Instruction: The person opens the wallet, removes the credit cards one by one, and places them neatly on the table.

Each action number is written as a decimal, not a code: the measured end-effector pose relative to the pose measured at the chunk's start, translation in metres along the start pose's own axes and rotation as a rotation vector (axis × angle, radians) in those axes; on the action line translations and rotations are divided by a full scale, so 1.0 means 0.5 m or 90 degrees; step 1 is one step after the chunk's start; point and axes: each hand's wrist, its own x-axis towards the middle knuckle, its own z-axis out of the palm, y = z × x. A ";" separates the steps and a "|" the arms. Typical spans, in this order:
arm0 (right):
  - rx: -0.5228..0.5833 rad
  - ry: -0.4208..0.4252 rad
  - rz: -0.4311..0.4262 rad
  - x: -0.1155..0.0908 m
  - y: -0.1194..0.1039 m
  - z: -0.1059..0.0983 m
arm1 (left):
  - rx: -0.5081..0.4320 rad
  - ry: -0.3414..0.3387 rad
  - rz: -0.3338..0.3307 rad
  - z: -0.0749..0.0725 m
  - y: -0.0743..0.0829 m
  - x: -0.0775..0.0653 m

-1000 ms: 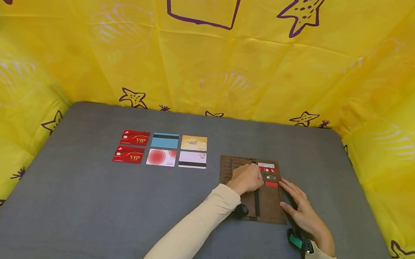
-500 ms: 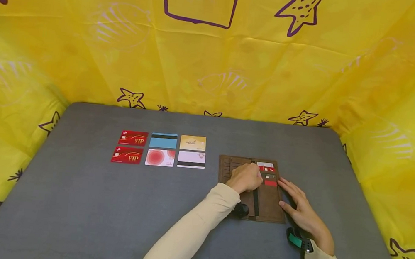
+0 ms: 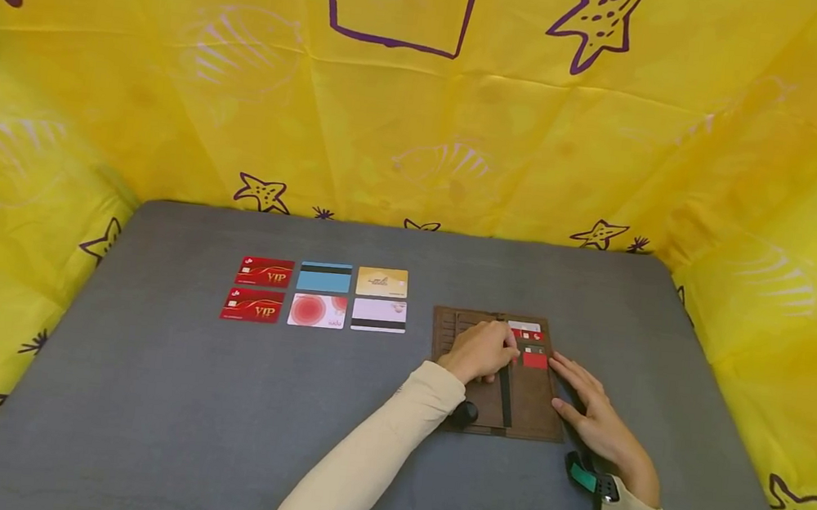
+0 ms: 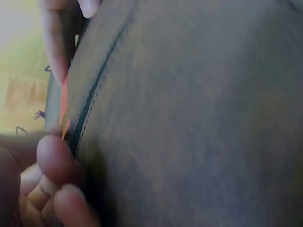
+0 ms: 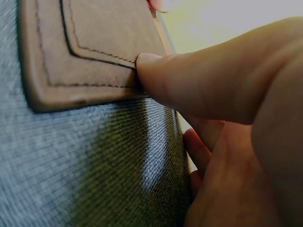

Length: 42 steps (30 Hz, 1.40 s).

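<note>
An open brown wallet (image 3: 538,399) lies on the table with several cards in the slots of its right half. My left hand (image 3: 480,351) reaches over the wallet's middle and pinches the left end of a red card (image 3: 535,360), which sticks out of the lowest filled slot. In the left wrist view the card is a thin orange-red strip (image 4: 64,106) by the fingertips. My right hand (image 3: 603,417) rests along the wallet's right edge with fingers extended. The right wrist view shows its thumb (image 5: 163,78) on the wallet's stitched edge.
Left of the wallet, several cards lie in two rows: two red VIP cards (image 3: 265,271), a blue card (image 3: 325,280), a gold card (image 3: 382,282), a card with a red circle (image 3: 318,310) and a pale striped card (image 3: 379,315). A yellow patterned cloth (image 3: 361,135) surrounds the grey table (image 3: 164,412).
More of the red card now shows above its slot, covering part of the dark card behind it. My left hand's fingers have shifted slightly; my right hand stays in place.
</note>
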 end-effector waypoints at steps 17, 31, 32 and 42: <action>0.014 0.000 0.005 0.002 -0.001 0.001 | -0.142 -0.046 -0.006 -0.008 -0.018 0.008; 0.023 0.007 -0.007 -0.001 -0.002 0.001 | -0.100 -0.032 -0.022 -0.005 -0.009 0.007; 0.023 0.008 -0.006 -0.001 -0.002 0.001 | -0.099 -0.032 -0.022 -0.004 -0.009 0.007; 0.028 0.004 -0.003 -0.002 -0.002 0.001 | -0.081 -0.023 -0.024 -0.002 -0.010 0.006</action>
